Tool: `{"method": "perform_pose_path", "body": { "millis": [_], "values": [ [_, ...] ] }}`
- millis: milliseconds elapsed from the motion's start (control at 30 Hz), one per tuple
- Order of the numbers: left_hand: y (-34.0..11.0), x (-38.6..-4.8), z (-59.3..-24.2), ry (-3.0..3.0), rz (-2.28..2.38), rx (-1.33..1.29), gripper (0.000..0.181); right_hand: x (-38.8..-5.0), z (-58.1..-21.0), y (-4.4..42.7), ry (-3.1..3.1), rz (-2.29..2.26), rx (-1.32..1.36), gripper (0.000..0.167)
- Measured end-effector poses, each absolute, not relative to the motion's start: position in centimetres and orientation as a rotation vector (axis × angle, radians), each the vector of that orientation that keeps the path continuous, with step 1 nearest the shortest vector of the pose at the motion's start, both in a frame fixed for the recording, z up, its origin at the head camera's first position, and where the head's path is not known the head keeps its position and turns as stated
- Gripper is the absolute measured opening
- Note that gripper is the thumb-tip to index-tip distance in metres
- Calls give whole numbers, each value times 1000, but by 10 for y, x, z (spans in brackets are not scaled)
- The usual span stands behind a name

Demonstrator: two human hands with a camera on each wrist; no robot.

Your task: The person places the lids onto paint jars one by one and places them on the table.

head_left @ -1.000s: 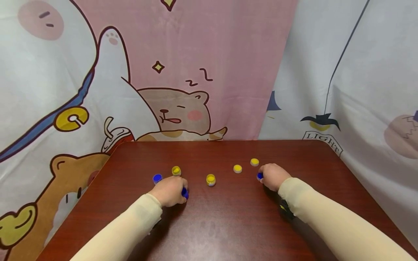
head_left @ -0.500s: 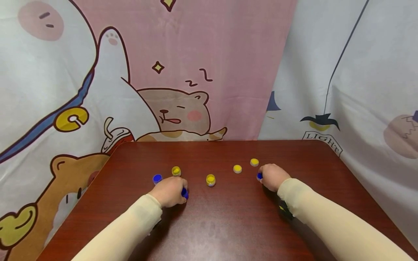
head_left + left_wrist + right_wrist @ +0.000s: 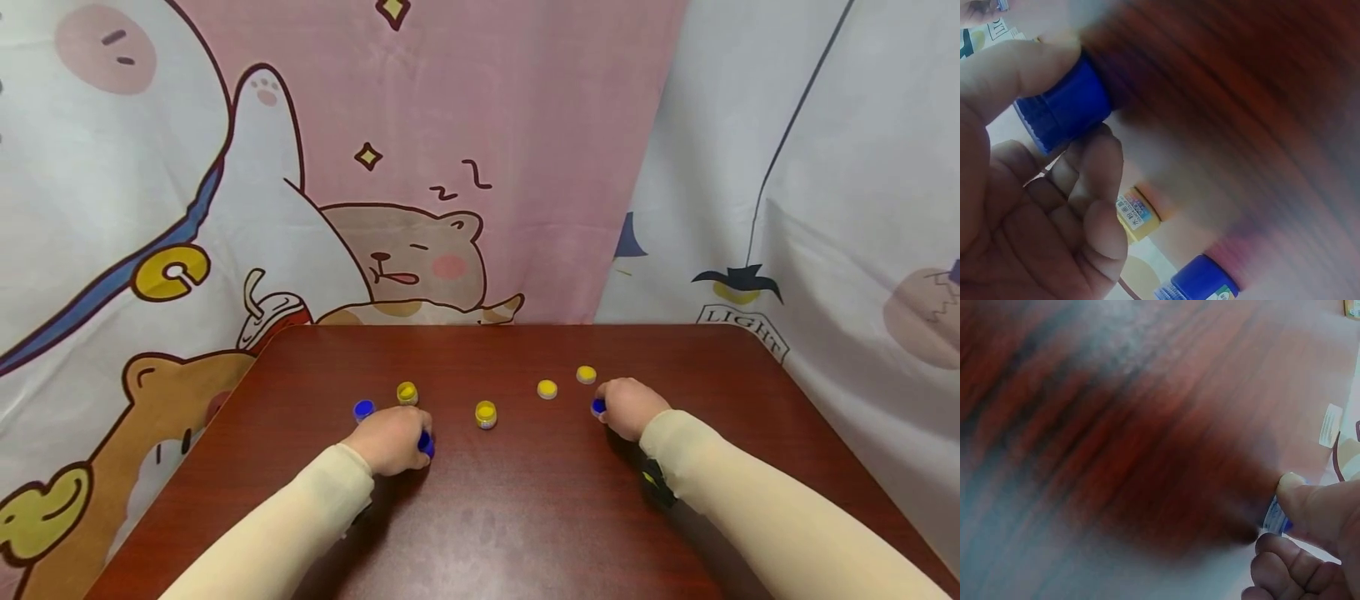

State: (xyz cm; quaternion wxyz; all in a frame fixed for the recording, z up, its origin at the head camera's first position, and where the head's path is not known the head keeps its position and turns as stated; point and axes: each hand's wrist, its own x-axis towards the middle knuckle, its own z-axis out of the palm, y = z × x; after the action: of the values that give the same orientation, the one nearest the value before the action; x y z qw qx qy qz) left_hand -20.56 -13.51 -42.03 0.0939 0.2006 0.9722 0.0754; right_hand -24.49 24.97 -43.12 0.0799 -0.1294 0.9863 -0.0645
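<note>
Near the left of the table, my left hand (image 3: 390,440) pinches a small blue paint jar (image 3: 1071,103) between thumb and fingers; the jar has a threaded neck and seems to rest on the tabletop. On the right side, my right hand (image 3: 632,407) holds a jar lid (image 3: 1274,515) by its pale ribbed edge, low at the table surface. Blue shows on that lid's upward face in the head view; the rest lies behind my fingers. A second blue paint jar (image 3: 364,411), uncovered, stands just beyond my left hand, beside a yellow paint jar (image 3: 407,393).
Another uncovered yellow paint jar (image 3: 486,415) stands mid-table, between my hands. Two lids with yellow faces, a nearer lid (image 3: 547,389) and a farther lid (image 3: 587,374), lie left of my right hand. The brown table (image 3: 480,517) ends at a printed curtain (image 3: 555,167).
</note>
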Motion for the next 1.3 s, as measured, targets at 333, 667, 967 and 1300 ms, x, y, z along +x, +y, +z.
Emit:
{"method": "perform_pose_path", "body": {
  "millis": [333,667,967,1300],
  "values": [
    [-128,-211,-410,2866,401,518,33,-237,-419,248,3011,-336,-419,34],
    [-112,-214,-410,2836,613,582,33,-223,-405,228,3037,-590,-456,33],
    [-90,-215,-416,2854,708,706,35,-212,-398,208,2982,-764,-481,34],
    [-70,-218,-418,2875,754,800,39,-206,-395,193,2953,-809,-488,39]
  ]
}}
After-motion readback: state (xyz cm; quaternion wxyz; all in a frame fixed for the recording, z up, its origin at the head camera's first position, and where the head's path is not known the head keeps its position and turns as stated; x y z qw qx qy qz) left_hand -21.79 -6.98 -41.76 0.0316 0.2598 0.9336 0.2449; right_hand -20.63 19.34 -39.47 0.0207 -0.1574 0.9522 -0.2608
